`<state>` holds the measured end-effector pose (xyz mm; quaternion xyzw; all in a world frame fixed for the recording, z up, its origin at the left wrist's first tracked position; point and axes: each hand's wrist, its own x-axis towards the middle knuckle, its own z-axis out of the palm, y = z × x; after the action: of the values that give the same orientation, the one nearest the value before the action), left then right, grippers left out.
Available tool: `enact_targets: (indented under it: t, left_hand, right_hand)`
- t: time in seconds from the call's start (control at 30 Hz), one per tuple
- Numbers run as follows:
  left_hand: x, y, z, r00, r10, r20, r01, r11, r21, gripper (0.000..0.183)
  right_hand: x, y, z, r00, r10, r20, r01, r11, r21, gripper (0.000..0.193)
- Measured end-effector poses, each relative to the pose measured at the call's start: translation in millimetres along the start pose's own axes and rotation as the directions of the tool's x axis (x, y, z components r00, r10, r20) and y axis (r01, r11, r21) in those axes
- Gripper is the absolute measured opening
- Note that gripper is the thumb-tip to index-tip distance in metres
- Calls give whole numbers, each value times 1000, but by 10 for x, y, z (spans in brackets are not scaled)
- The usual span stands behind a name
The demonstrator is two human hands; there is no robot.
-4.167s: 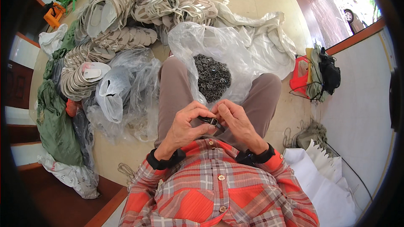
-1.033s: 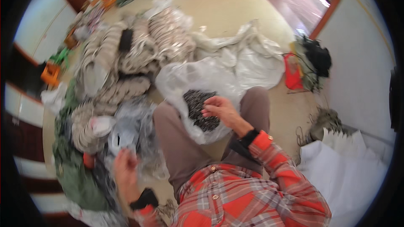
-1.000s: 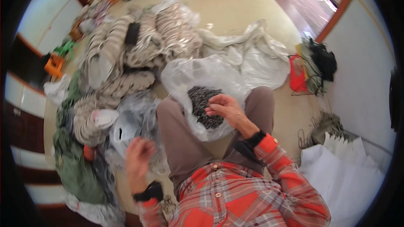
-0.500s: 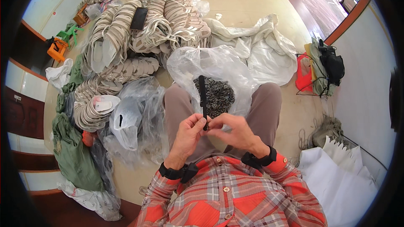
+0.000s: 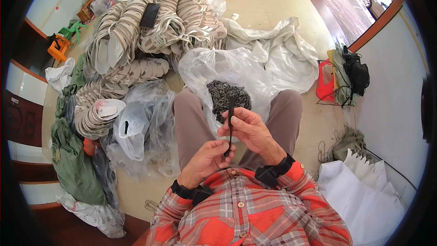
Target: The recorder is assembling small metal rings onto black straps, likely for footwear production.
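Observation:
A narrow black strap (image 5: 231, 105) stands roughly upright in front of me. Its lower end is pinched between the thumb and fingers of my left hand (image 5: 205, 160), close to my shirt front. Higher up, my right hand (image 5: 251, 130) grips the same strap with thumb and fingertips. Just beyond my hands, between my knees, lies a heap of small dark metal buckles (image 5: 221, 94) in a clear plastic bag (image 5: 196, 67). My right hand and the strap cover part of the heap. Whether a buckle sits on the strap I cannot make out.
Stacked beige shoe uppers (image 5: 157, 36) lie ahead to the left, with a black phone (image 5: 149, 15) on top. Clear plastic bags (image 5: 157, 123) lie by my left knee. A white woven sack (image 5: 291, 59) spreads ahead; a red stool (image 5: 325, 79) stands at right.
My right hand has moved up along the strap, while my left hand has dropped slightly. The strap has shifted right and now reaches less far over the buckles.

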<state>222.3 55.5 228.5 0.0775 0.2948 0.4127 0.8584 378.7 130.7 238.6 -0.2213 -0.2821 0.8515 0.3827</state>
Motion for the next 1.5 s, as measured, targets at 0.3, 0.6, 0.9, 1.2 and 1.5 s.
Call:
enact_targets:
  t: [0.3, 0.6, 0.9, 1.2, 1.5]
  left_hand:
    - [27, 85, -227, 881, 420, -219, -307, 858, 411, 26]
    - [-37, 181, -115, 842, 517, -154, -383, 774, 505, 28]
    - [-78, 199, -107, 852, 501, -155, -406, 818, 408, 26]
    - [-92, 186, -110, 909, 385, -159, -337, 904, 262, 22]
    - [-93, 129, -166, 949, 261, -176, -249, 964, 92, 23]
  right_hand:
    - [-184, -221, 84, 988, -124, -95, 52, 836, -546, 32]
    - [-263, -107, 42, 993, -20, -119, -64, 749, -660, 33]
    - [-288, -29, 4, 961, 158, -226, -272, 679, -682, 16]
    - [-270, 3, 12, 970, 186, -159, -244, 694, -678, 16]
    - [-297, 61, 31, 964, 238, -121, -265, 804, -533, 15]
